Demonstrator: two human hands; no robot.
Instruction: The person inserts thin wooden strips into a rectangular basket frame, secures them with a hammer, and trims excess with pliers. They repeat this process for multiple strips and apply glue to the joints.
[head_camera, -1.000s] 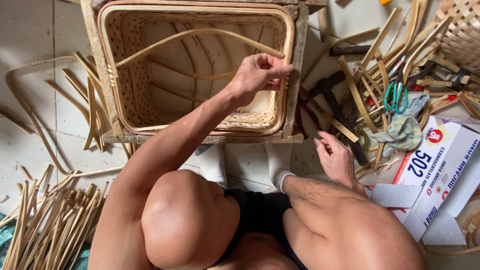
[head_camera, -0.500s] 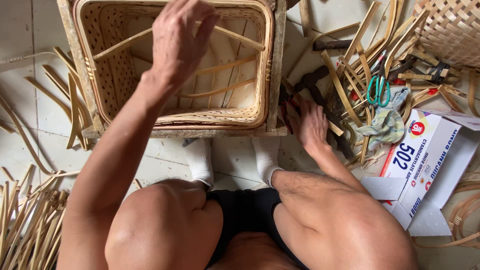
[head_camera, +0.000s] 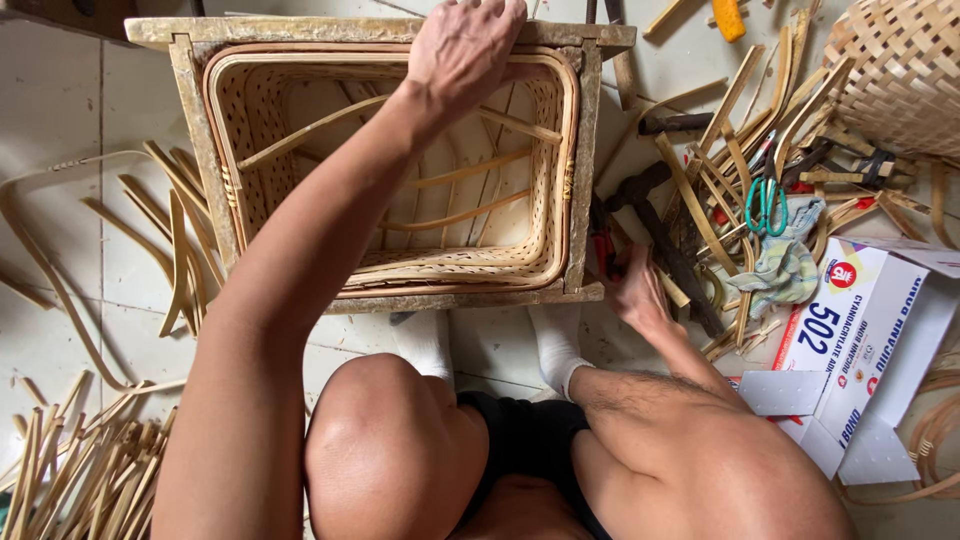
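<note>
Soft, even daylight; sharp, with faint shadows.

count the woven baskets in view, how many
2. One rectangular woven basket sits inside the wooden frame in front of the person, with the left hand on its far rim. A second woven basket is at the top right corner, partly cut off. Others may lie out of frame.

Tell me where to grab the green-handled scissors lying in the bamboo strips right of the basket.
Take the green-handled scissors by the two handle loops, coming straight down from above. The loops lie flat, on top of the loose bamboo strips and nearest the crumpled grey-green cloth, so they look exposed. The blades point away, in among the strips and tools, which makes that end harder to reach.
</note>
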